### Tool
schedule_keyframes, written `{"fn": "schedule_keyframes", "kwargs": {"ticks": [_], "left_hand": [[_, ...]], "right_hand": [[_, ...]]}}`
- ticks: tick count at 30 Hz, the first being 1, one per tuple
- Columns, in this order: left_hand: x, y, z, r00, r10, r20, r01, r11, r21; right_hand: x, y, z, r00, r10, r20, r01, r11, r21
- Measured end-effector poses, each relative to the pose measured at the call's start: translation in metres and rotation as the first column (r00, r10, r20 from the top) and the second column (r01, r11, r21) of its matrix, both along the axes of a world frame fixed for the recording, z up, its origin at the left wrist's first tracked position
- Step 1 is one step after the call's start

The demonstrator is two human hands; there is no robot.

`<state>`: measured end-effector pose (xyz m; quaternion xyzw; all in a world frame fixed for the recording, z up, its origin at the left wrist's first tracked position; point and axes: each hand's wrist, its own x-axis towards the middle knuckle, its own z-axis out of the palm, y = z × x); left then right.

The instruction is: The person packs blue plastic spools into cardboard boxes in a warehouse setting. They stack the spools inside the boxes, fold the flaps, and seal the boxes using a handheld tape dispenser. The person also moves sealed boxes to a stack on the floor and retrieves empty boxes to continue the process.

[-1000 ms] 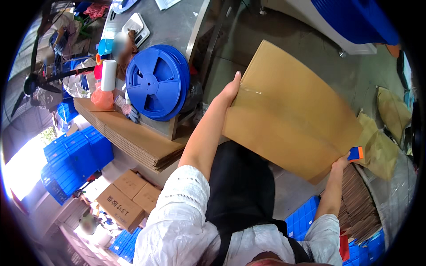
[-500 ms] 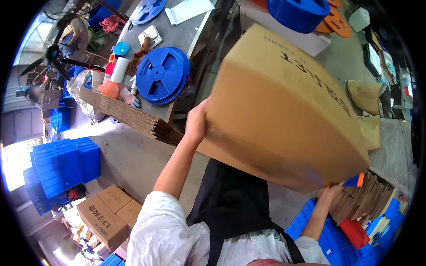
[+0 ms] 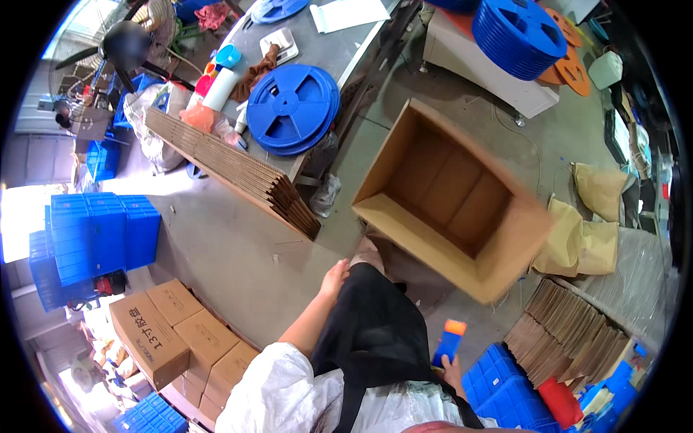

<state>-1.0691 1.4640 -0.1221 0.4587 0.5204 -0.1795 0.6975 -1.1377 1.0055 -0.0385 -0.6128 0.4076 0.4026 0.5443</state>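
Observation:
An open-topped cardboard box [image 3: 440, 180] stands in front of me at or near floor level. Its open side faces up, and its bare brown inside shows; its right edge is blurred. Neither hand touches it. My left hand [image 3: 336, 278] is near the black apron [image 3: 375, 317], fingers loosely bent and nothing in them. Low on the right, my right hand [image 3: 453, 374] is closed around a blue-and-orange hand tool [image 3: 449, 344], orange end up; its exact kind cannot be made out.
Flattened cartons [image 3: 231, 173] lean by the workbench [image 3: 339, 47], which bears blue reels [image 3: 292, 108]. More flat cartons [image 3: 567, 332] and blue crates [image 3: 505, 390] are at right. Closed boxes [image 3: 151, 335] and blue crates [image 3: 101, 238] are at left. Paper sacks [image 3: 577, 231] lie beyond the box.
Both hands have let go of the box, which has gone down and away from me and now shows its open side. My left hand has drawn back; my right has lowered with the tool.

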Motion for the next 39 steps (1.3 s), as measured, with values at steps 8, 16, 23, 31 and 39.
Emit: {"fn": "schedule_keyframes", "kwargs": {"ticks": [8, 16, 23, 31, 39], "left_hand": [[0.119, -0.026, -0.019, 0.993, -0.041, 0.112, 0.066, 0.971, -0.231], [0.206, -0.001, -0.068, 0.961, -0.174, 0.214, 0.225, 0.943, -0.244], [0.235, 0.005, -0.078, 0.806, -0.395, 0.441, 0.452, 0.892, -0.028], [0.295, -0.051, -0.060, 0.807, -0.485, 0.338, 0.436, 0.874, 0.214], [0.370, -0.018, 0.007, 0.729, -0.662, 0.175, 0.619, 0.746, 0.245]], "right_hand": [[0.322, 0.263, 0.058, 0.551, 0.515, 0.656, -0.686, 0.728, 0.005], [0.613, 0.577, -0.058, -0.088, 0.911, 0.403, -0.450, 0.324, -0.832], [0.643, 0.624, -0.116, -0.422, 0.670, 0.610, -0.274, 0.548, -0.791], [0.432, 0.252, -0.076, 0.292, 0.935, 0.199, -0.243, 0.274, -0.931], [0.343, 0.197, -0.109, 0.774, 0.440, 0.455, 0.156, 0.564, -0.811]]}}
